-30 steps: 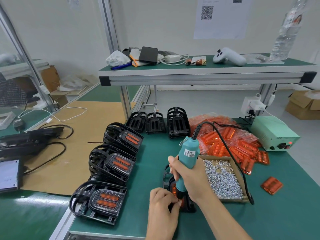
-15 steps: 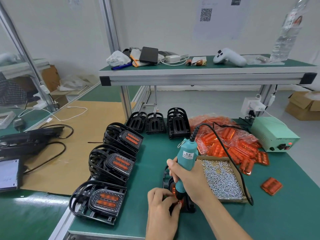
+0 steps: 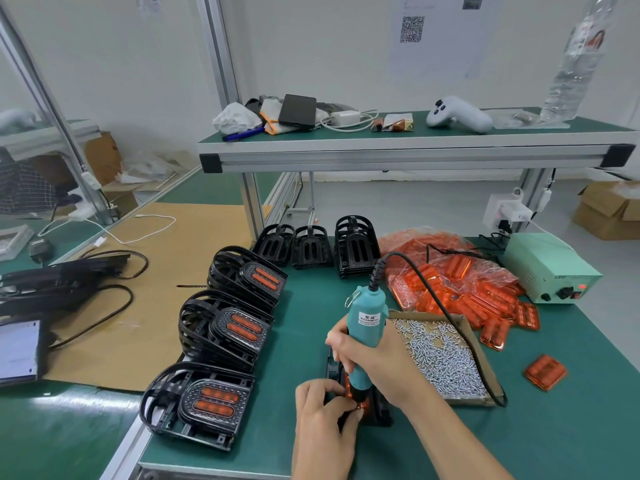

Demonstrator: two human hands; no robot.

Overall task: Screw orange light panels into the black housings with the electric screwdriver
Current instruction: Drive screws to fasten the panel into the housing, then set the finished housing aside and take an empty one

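We read KEENWISE on teal electric screwdriver (image 3: 366, 318); right hand (image 3: 375, 355) grips it, left hand (image 3: 325, 407) pinches black housing (image 3: 379, 408).

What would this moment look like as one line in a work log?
step: screwing panel | right hand: holds electric screwdriver, tip down | left hand: steadies black housing | screws: in tray beside

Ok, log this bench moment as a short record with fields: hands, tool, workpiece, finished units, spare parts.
right hand: grips the screwdriver, tip down on the workpiece
left hand: pinches the housing and its orange panel at the tip
finished units: three stacks at left, orange panels showing
empty housings: three stacks behind
screws: loose in the cardboard tray
spare panels: bagged heap at right, one alone
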